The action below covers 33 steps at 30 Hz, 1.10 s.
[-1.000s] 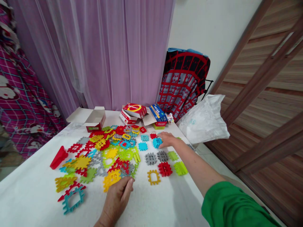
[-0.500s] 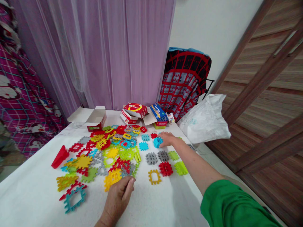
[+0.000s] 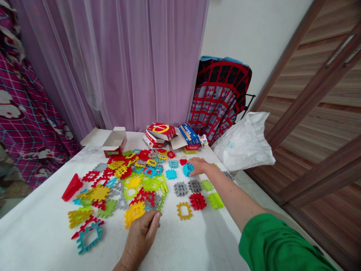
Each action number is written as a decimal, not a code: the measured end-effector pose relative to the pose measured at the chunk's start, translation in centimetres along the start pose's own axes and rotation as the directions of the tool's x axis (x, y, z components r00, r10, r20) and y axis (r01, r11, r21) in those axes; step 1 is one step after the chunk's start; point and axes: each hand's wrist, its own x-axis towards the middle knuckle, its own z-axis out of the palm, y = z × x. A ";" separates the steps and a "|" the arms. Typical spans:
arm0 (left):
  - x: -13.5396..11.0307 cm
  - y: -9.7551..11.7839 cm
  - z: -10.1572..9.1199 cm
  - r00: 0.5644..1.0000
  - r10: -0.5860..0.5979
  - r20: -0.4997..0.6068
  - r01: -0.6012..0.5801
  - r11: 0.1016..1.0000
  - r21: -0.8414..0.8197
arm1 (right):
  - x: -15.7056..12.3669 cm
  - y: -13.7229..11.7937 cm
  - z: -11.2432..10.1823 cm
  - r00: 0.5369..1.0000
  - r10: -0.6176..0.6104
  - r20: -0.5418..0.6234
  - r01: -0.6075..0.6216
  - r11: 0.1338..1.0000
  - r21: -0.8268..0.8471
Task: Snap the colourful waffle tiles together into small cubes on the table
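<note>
Slipping seems the main risk: the right hand [image 3: 199,165] is stretched far, its fingers half curled over the blue piece [image 3: 186,170] lying on the tabletop [image 3: 180,244], so the piece could slide into the red piece [image 3: 183,162] beside it. I cannot tell whether the grip is firm. The left hand [image 3: 141,235] lies flat, holding nothing, fingertips touching the yellow piece [image 3: 134,212].

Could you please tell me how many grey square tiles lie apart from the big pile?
2: the left grey tile lies beside the pile, and the right grey tile lies just right of it. Further grey pieces lie mixed within the pile.
</note>
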 end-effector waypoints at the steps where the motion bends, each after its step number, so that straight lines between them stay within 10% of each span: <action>1: 0.0 0.0 0.0 1.000 0.001 -0.002 -0.001 1.000 0.000 | 0.0 0.0 0.0 1.000 -0.001 0.001 0.001 1.000 -0.001; 33: 0.0 -0.1 0.0 1.000 -0.024 0.019 0.023 0.999 0.024 | -0.5 1.3 -0.7 0.997 0.032 -0.075 -0.024 0.995 0.099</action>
